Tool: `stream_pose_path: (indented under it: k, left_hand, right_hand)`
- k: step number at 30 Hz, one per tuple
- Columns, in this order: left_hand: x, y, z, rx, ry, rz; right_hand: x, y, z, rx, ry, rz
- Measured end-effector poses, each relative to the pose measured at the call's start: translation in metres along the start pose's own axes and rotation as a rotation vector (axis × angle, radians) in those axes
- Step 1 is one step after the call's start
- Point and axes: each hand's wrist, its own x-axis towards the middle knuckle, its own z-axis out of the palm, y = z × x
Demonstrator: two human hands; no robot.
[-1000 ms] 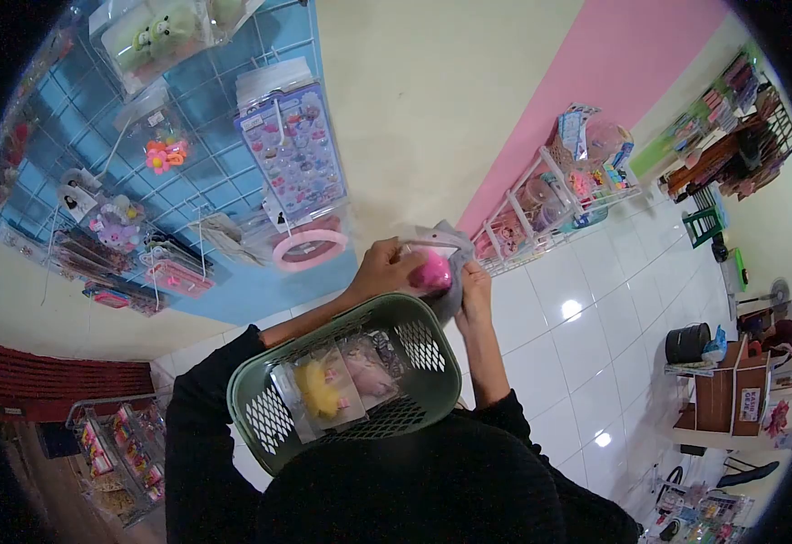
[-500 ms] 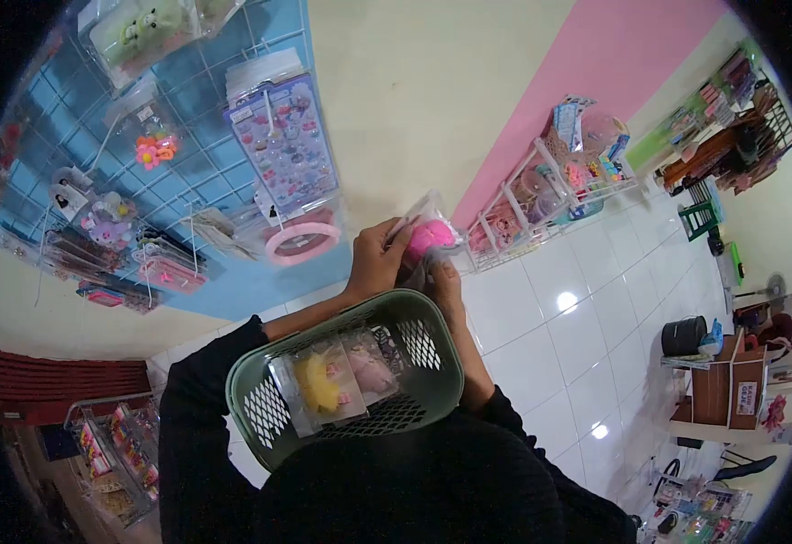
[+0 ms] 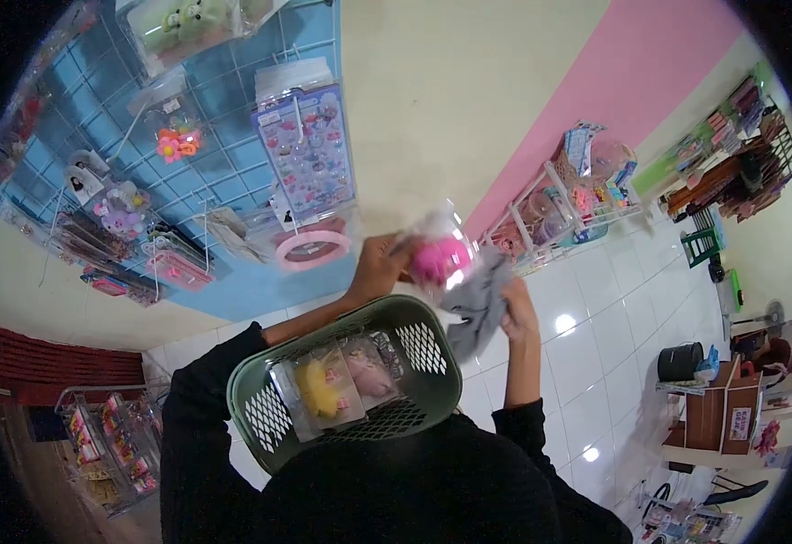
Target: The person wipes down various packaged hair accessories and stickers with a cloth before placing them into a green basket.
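In my left hand (image 3: 380, 267) is a clear plastic packet with a bright pink item (image 3: 444, 260) inside, held in front of the wall. My right hand (image 3: 520, 313) grips a crumpled grey cloth (image 3: 478, 308), which hangs close beside the packet and overlaps its lower edge in this view. Both are slightly blurred by motion. A green plastic basket (image 3: 432, 388) with lattice sides sits against my body, by my left forearm. Inside it lie a packaged yellow item (image 3: 320, 388) and a packaged dusty-pink item (image 3: 373, 372).
On the left, a blue wall panel with wire grid (image 3: 224, 118) carries hanging packets, a sticker sheet (image 3: 305, 150) and a pink ring-shaped item (image 3: 312, 249). White wire racks (image 3: 550, 218) of goods stand along the wall. A brown counter (image 3: 709, 412) is at right, on white tiles.
The grey cloth has spread into view as my right hand moved right, away from the packet. My left hand still holds the packet, now slightly farther right and lower.
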Motion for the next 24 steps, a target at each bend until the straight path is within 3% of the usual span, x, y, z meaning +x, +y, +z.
stream_pose_path:
  k: [2,3,5,6,8,9,12,16,18,20,22,24]
  left_hand:
    - [0.001,-0.003,0.000,0.182,-0.149,-0.048]
    - [0.003,-0.007,0.002,0.179,-0.158,-0.050]
    - [0.009,-0.015,0.008,0.341,-0.237,-0.073]
    - [0.009,-0.014,0.011,0.344,-0.252,-0.070]
    - [0.009,-0.011,0.015,0.373,-0.151,0.214]
    - [0.010,-0.009,0.015,0.374,-0.151,0.227]
    - [0.006,-0.001,0.013,0.495,-0.186,0.033]
    - [0.010,-0.006,0.008,0.522,-0.210,0.039]
    - [0.009,-0.008,0.006,0.362,-0.226,0.178]
    - [0.004,-0.006,0.009,0.291,-0.204,0.173]
    - [0.009,-0.011,0.006,0.216,-0.182,0.168]
    - [0.017,-0.024,-0.001,0.424,-0.344,0.362]
  right_hand:
    - [-0.003,-0.038,0.015,0.432,0.074,-0.141]
    - [0.003,-0.041,0.013,0.431,0.082,-0.146]
    - [0.016,-0.042,0.012,-0.412,-0.097,-0.234]
    - [0.011,-0.051,0.038,-0.652,-0.157,-0.310]
    - [0.016,-0.048,0.033,-0.523,-0.144,-0.229]
    - [0.021,-0.047,0.032,-0.392,-0.152,-0.140]
    - [0.019,-0.050,0.027,-0.342,-0.112,-0.154]
    - [0.030,-0.043,0.009,-0.220,-0.083,-0.166]
    - [0.037,-0.041,0.004,-0.181,-0.064,-0.194]
    - [0.041,-0.042,0.003,0.008,0.209,-0.222]
    - [0.035,-0.040,0.022,-0.136,0.157,-0.199]
    - [0.034,-0.033,0.037,-0.283,0.109,-0.169]
